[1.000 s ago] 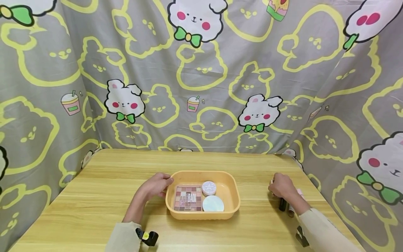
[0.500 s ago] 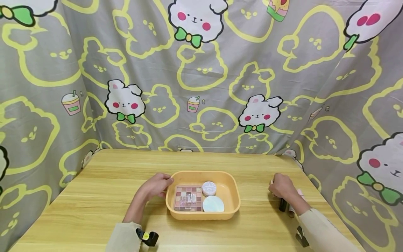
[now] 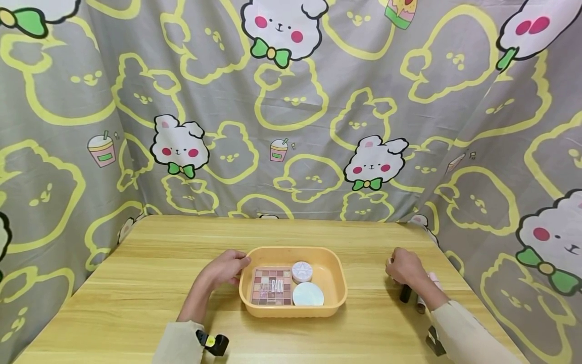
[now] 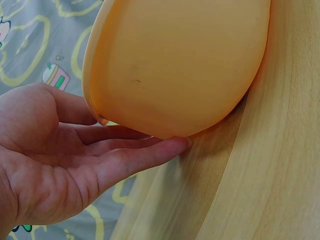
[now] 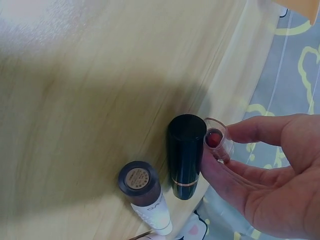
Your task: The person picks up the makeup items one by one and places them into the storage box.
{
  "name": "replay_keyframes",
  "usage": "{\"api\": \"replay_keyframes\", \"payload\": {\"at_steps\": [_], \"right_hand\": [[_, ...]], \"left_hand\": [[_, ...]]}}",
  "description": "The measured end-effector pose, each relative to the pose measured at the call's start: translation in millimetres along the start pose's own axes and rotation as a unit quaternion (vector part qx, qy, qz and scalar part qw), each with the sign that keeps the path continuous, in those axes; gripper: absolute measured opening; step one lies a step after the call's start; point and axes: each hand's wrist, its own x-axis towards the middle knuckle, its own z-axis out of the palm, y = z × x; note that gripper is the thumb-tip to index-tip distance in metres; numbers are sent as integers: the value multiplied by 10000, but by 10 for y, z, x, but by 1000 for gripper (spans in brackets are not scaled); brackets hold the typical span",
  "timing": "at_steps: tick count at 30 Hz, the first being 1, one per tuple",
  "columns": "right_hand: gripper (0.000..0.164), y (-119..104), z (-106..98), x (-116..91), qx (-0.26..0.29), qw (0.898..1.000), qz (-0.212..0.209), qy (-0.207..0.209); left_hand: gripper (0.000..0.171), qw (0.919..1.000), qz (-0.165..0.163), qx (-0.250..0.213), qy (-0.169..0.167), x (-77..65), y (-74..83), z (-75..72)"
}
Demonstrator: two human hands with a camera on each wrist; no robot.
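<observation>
A yellow plastic basin [image 3: 293, 312] stands mid-table, holding an eyeshadow palette [image 3: 271, 286], a round white case with a star [image 3: 302, 272] and a flat round pale compact [image 3: 308, 294]. My left hand [image 3: 227, 267] grips its left end, thumb at the rim and fingers along the outer wall [image 4: 180, 65]. At right, my right hand [image 3: 405, 267] pinches a small clear tube with a red core [image 5: 216, 140] between thumb and fingers. Right beside that tube stands a black lipstick-like tube [image 5: 186, 155], close to my fingers; whether they touch is hard to tell.
A white tube with a dark brown cap [image 5: 140, 185] stands near the black one. Something pale pink [image 3: 434, 279] shows partly behind my right wrist. Patterned curtains [image 3: 291, 111] border the wooden table [image 3: 182, 235] at the back and sides.
My right hand has shifted slightly left and away from me. The black tube also sits a little farther left, with a wider gap to its neighbour. My left hand and the basin stay put.
</observation>
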Motion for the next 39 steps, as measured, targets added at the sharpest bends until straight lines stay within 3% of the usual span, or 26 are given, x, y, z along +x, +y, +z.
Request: {"api": "replay_keyframes", "payload": {"at_steps": [26,39], "right_hand": [[33,-49,-19,32,31,10000,24,7],[11,-218,-69,53,77,9999,-12,-65]], "left_hand": [[44,10000,-18,30,3,-1,-9,-4],[44,10000,6,1,-5,4,-9,-4]]}}
